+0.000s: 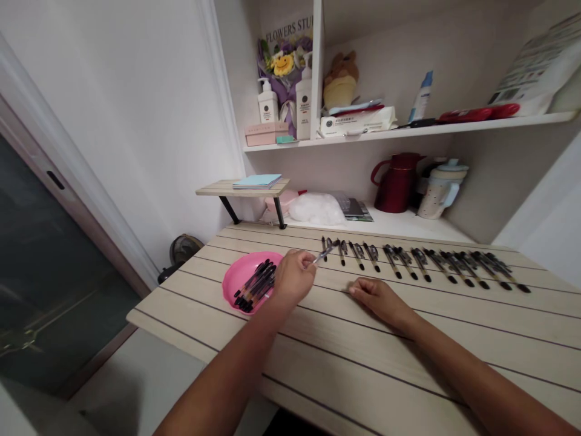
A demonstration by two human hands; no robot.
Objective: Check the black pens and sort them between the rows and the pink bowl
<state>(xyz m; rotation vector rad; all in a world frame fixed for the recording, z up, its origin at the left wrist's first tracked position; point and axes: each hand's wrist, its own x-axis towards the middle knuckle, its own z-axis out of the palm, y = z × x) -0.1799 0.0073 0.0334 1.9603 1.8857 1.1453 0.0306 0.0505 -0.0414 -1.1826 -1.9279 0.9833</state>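
My left hand [295,275] is closed round a pen [323,255] whose tip points toward the left end of a long row of pens [422,261] laid side by side across the wooden table [408,357]. Just left of that hand sits a pink plate [236,275] holding several more black pens [255,284]. My right hand [376,297] rests flat on the table below the row, fingers stretched out and holding nothing.
A small raised stand [242,189] with a blue notebook stands at the table's back left. Behind are a red jug [398,181], a white kettle [440,188] and a white bag [316,209]. A shelf [408,130] above carries bottles and boxes. A fan [181,249] sits on the floor at left.
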